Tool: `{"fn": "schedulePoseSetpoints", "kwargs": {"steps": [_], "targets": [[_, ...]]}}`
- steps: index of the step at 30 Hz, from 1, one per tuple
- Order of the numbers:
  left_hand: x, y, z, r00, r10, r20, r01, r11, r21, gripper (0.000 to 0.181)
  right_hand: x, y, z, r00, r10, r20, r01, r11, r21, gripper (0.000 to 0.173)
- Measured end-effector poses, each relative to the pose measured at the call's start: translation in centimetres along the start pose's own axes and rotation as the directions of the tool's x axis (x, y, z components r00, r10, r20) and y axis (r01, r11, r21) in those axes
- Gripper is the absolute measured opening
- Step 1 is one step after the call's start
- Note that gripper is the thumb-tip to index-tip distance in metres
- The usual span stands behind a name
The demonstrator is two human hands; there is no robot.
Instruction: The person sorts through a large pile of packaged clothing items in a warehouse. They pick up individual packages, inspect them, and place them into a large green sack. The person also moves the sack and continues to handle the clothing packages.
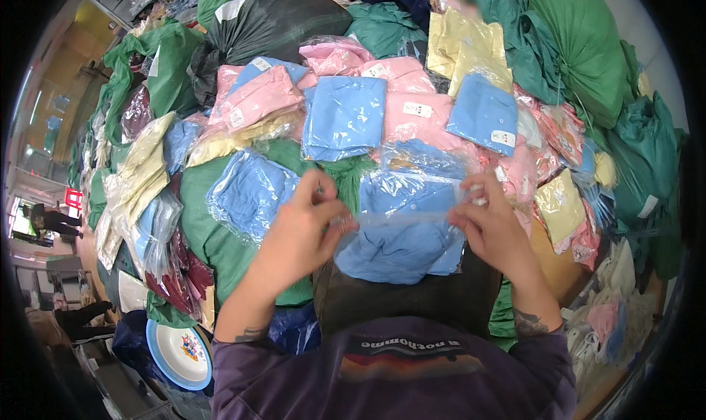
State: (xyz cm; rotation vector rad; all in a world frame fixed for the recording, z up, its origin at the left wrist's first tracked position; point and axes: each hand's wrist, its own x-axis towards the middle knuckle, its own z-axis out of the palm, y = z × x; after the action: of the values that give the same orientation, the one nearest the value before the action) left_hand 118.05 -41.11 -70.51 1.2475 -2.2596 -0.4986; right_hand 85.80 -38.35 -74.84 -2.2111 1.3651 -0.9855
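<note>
My left hand [309, 227] pinches one end of the edge of a clear plastic bag, and my right hand [485, 216] pinches the other end. Inside the bag is a folded blue garment [394, 249], low before my chest. Beneath and beyond it lies another bagged blue garment [411, 191] with a button showing. A bagged blue garment [251, 191] rests on a green sack beside my left hand. Farther back are a folded blue garment in plastic [347, 116], a labelled blue one [485, 114] and a bagged pink garment [416, 119].
Green sacks [584, 50] and a black sack [281, 25] stand behind the pile. Yellow garments in plastic [138, 172] hang over the left side. A blue-rimmed bowl [179, 354] sits at lower left. At the far left a person [52, 221] is in the background.
</note>
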Motion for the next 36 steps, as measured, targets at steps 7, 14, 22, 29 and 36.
{"fn": "schedulePoseSetpoints", "kwargs": {"steps": [7, 14, 22, 29, 36], "targets": [[11.0, -2.5, -8.4, 0.963, 0.071, -0.260, -0.008, 0.971, 0.237, 0.017, 14.3, 1.3, -2.9, 0.945, -0.298, -0.132, 0.268, 0.941, -0.206, 0.010], [21.9, -12.4, -10.0, 0.943, 0.077, -0.323, 0.053, 0.925, 0.376, 0.033, 27.4, 8.4, 3.6, 0.990, -0.034, -0.137, 0.077, 0.945, 0.317, 0.024], [18.0, -32.7, 3.4, 0.920, -0.166, -0.356, 0.378, 0.617, 0.691, 0.053, 25.0, 30.9, 17.1, 0.842, 0.538, 0.048, -0.540, 0.840, 0.058, 0.026], [12.5, -36.7, 4.0, 0.853, -0.379, -0.358, 0.522, 0.593, 0.613, 0.026, 21.8, 29.8, 18.6, 0.683, 0.625, 0.377, -0.730, 0.585, 0.352, 0.017], [15.0, -28.5, 7.8, 0.854, -0.225, -0.469, 0.428, 0.817, 0.387, 0.029, 21.8, 32.5, 19.0, 0.750, 0.541, 0.381, -0.654, 0.691, 0.308, 0.014]]}}
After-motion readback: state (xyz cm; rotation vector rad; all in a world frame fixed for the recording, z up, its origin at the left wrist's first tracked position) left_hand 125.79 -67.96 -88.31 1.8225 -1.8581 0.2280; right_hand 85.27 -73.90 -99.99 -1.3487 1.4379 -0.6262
